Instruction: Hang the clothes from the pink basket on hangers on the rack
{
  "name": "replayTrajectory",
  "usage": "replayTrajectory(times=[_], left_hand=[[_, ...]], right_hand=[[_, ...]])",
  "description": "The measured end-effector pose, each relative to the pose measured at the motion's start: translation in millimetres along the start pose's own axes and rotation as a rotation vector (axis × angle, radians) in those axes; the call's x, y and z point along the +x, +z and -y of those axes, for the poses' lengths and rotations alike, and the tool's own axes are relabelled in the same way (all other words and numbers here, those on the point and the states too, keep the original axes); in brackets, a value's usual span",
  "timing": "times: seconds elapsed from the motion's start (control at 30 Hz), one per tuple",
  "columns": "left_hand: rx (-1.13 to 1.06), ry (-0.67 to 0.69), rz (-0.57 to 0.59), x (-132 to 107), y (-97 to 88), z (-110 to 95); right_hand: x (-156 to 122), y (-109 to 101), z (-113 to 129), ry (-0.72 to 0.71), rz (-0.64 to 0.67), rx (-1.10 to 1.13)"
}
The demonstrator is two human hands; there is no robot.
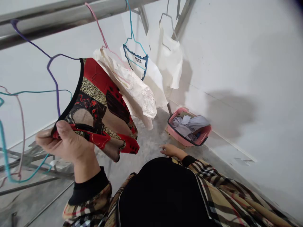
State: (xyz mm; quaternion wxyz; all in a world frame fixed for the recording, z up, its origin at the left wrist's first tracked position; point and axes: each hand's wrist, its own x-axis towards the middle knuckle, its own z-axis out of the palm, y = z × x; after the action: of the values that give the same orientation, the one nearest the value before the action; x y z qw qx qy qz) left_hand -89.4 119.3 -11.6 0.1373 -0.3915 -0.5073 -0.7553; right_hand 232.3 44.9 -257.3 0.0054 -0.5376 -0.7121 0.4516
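Observation:
A red, black and tan patterned garment with black edging hangs from a purple hanger. My left hand pinches the garment's black-edged lower left corner, thumb on top and fingers behind. The hanger's hook goes over a metal rail, and its far left arm is bare or hidden. My right hand is low in front of my body, its fingers loosely apart and touching nothing I can see. Nearest to it, a little to the right, stands a pink basket.
Further along hang a cream lacy top on a pink hanger, a white garment with blue trim on a blue hanger, and another white garment. Greyish clothes fill the basket. Bare hangers hang left.

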Motion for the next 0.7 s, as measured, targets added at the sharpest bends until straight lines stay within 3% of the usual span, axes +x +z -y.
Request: replayTrajectory(times=[0.13,0.3,0.43,0.53,0.6,0.7], left_hand=[[0.258,0.178,-0.105,-5.8,-10.4,15.8],[0.367,0.266,-0.08,-14.9,-30.2,41.8],[0.39,0.262,-0.022,-24.7,-39.3,47.1],[0.355,0.158,0.106,-43.2,-40.2,42.5],[0.31,0.019,0.241,-64.0,-38.1,35.7],[0.18,-0.213,0.59,-102.6,-32.6,17.2]], right_hand=[[-3.9,6.6,-0.3,0.065,0.083,-0.072],[-11.4,4.8,-3.2,0.086,0.104,-0.094],[-11.0,7.1,-1.4,0.072,0.102,-0.067],[-10.8,8.8,0.4,0.049,0.08,-0.013],[-11.4,8.8,1.7,0.019,0.056,0.046],[-11.6,7.3,6.1,-0.044,0.019,0.139]])
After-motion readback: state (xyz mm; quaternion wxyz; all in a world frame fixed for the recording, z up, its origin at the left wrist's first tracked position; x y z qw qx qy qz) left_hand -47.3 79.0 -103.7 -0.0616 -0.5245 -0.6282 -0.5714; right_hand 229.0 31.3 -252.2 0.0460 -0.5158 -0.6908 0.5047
